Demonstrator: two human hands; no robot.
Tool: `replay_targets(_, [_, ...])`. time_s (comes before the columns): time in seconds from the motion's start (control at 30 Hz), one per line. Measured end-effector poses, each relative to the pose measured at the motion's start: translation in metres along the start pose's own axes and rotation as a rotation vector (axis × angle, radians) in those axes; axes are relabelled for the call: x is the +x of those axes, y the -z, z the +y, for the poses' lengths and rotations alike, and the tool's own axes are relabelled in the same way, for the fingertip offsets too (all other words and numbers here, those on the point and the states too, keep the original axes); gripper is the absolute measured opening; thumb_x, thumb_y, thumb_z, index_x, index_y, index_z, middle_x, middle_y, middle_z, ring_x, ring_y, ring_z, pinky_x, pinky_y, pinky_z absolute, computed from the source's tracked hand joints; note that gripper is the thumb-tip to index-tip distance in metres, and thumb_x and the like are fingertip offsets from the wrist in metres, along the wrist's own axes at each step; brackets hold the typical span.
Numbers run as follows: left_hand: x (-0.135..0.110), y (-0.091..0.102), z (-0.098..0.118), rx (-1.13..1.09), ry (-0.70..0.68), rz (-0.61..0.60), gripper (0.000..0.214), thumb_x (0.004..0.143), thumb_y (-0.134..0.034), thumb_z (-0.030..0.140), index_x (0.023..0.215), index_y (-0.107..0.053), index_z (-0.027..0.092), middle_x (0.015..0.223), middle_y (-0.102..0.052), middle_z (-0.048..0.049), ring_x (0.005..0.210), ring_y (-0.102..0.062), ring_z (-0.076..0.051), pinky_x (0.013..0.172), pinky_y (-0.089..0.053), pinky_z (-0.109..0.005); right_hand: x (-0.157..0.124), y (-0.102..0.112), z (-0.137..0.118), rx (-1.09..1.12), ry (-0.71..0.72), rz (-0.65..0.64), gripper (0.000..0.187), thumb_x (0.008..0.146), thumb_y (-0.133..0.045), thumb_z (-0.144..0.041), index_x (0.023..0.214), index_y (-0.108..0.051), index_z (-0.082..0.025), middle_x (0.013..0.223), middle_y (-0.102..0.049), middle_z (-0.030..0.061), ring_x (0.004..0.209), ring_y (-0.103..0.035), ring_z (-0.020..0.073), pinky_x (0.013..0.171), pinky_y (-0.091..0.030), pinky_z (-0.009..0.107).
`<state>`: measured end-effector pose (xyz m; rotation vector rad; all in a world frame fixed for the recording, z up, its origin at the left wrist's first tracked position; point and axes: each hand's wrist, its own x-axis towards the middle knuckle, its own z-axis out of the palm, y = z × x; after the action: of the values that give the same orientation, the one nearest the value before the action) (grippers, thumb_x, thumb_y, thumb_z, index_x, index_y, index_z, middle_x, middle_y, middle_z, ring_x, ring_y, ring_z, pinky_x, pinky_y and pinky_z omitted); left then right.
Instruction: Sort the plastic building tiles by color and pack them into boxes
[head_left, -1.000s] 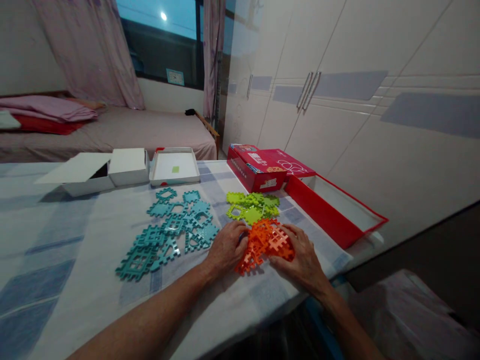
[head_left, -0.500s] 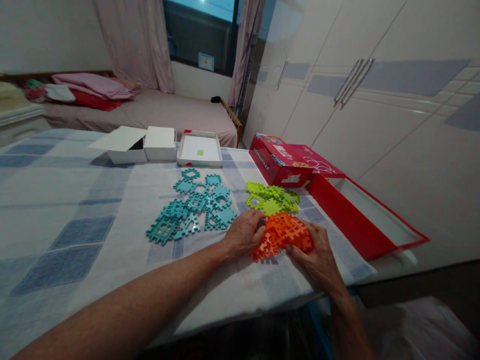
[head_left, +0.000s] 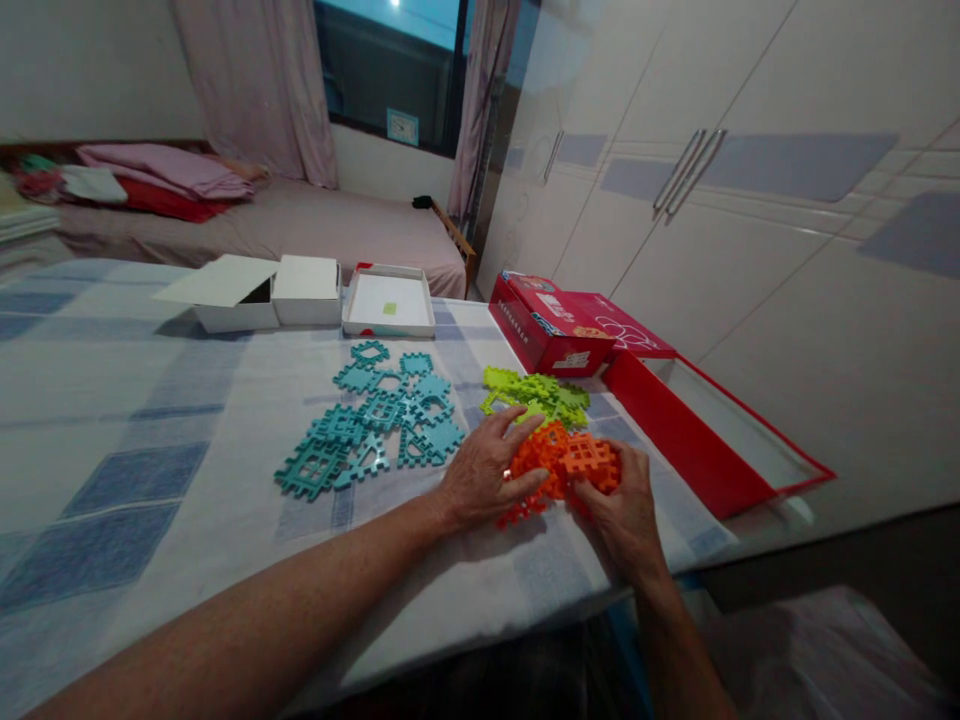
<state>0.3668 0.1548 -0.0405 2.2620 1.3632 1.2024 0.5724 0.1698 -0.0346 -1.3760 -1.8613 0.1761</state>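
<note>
A pile of orange interlocking building pieces (head_left: 544,455) with notched edges lies between my two hands. My left hand (head_left: 487,475) rests at the pile's left side, its fingers apart and touching the pieces. On the right, my right hand (head_left: 622,510) pinches an orange lattice building piece (head_left: 591,456) between thumb and fingers; whether other pieces are in that grip I cannot tell. Just behind the orange pile is a heap of lime-green building pieces (head_left: 551,395). Several teal building pieces (head_left: 382,410) are spread and partly stacked to the left of my left hand.
On the cloth-covered table (head_left: 247,440), white boxes (head_left: 306,292) and a shallow tray-like lid (head_left: 390,330) stand at the back. A red box (head_left: 547,325) and an open red case (head_left: 675,440) line the right edge. Beyond are a bed (head_left: 322,235) and a wardrobe (head_left: 750,250).
My left fingers have spread apart over the orange pile. My right hand has lifted and tilted a lattice piece toward me. The view has shifted slightly to the right.
</note>
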Motion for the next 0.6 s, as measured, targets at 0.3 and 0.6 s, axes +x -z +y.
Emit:
replay_targets(0.3, [-0.004,-0.003,-0.002,0.046,-0.131,-0.158,0.064,0.075,-0.068,0.045,0.131,-0.050,0.020,0.146,-0.035,-0.0152,0.135,-0.032,-0.030,0.109,-0.031,-0.049,0.007,-0.005,-0.010,0.042,-0.097,0.146,0.036,0.072,-0.059,-0.036,0.104,-0.049,-0.023,0.102,-0.049,0.0031,0.096,-0.049,0.0200,0.088,-0.043,0.037])
replay_targets(0.6, [-0.003,-0.001,-0.001,0.004,-0.099,-0.176,0.063,0.076,-0.068,0.043,0.131,-0.049,0.019,0.144,-0.038,-0.0154,0.133,-0.035,-0.029,0.108,-0.033,-0.047,0.031,0.018,-0.006,0.417,-0.357,0.186,0.047,0.067,-0.068,-0.041,0.105,-0.048,-0.022,0.090,-0.056,0.0003,0.076,-0.056,0.0152,0.069,-0.049,0.029])
